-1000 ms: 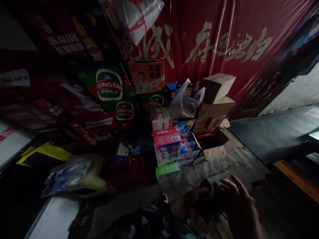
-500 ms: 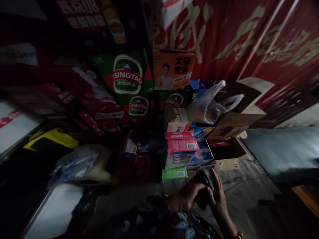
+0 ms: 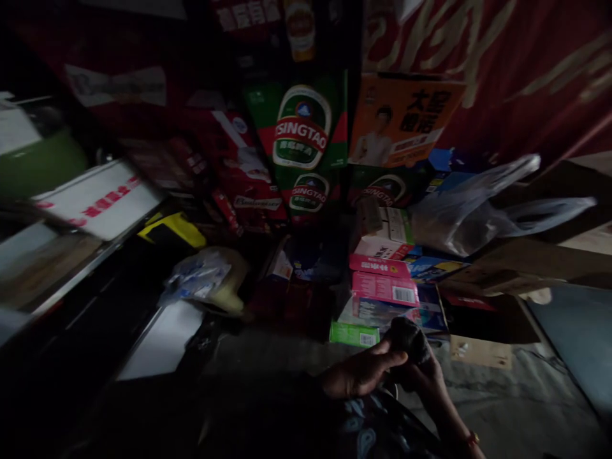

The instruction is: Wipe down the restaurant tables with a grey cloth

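A dark, rumpled, cloth-like bundle (image 3: 408, 338) is held between my two hands at the lower right of centre; the dim light hides exactly what it is. My left hand (image 3: 363, 373) grips it from the left, thumb lying along its near side. From the right, my right hand (image 3: 428, 375) closes round the lower part, its fingers largely hidden behind the bundle. Just beyond the hands lies a small green box (image 3: 354, 334). A pink carton (image 3: 382, 288) is stacked behind that.
Green Tsingtao cartons (image 3: 301, 134) and an orange carton (image 3: 404, 124) are stacked at the back. Right of the hands stands an open cardboard box (image 3: 480, 352), below a plastic bag (image 3: 459, 217). At left are a white box (image 3: 102, 201) and a bag-topped beige container (image 3: 234, 277).
The view has swung left, bringing more of the left side into sight. My fingers have closed further round the dark bundle; the right hand's fingers were straighter before.
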`<state>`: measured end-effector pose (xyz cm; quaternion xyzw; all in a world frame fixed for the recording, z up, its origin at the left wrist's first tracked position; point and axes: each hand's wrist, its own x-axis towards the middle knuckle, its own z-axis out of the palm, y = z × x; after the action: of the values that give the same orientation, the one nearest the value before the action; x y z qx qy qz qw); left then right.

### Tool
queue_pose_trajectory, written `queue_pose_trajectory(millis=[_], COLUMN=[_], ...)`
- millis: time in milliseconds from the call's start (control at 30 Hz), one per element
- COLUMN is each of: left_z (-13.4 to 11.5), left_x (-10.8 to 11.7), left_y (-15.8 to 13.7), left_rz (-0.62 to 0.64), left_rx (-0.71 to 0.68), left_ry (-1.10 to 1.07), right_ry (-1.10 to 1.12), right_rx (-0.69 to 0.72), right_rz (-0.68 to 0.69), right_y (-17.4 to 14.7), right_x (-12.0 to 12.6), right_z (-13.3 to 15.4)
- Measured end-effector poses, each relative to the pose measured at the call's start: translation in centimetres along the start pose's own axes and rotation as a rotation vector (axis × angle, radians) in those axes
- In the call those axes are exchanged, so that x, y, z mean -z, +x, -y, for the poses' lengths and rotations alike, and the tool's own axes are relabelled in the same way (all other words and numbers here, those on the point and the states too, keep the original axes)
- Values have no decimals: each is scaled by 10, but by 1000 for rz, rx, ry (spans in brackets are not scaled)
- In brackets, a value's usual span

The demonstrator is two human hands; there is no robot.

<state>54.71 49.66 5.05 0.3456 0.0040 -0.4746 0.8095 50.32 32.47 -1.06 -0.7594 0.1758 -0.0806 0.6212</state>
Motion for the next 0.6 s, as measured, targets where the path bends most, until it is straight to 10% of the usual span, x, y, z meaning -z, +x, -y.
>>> queue_pose_trajectory(millis=[233, 600], left_z=[-22, -50], left_x=[-18, -130], left_y=[72, 302], left_rz=[-148, -298], left_rx=[-87, -487], left_ry=[337, 1078], right_ry=[350, 235], right_rx=[-91, -104], right_rz=[-264, -407], right_y=[40, 105], right_x=[62, 295], right_z=[15, -72])
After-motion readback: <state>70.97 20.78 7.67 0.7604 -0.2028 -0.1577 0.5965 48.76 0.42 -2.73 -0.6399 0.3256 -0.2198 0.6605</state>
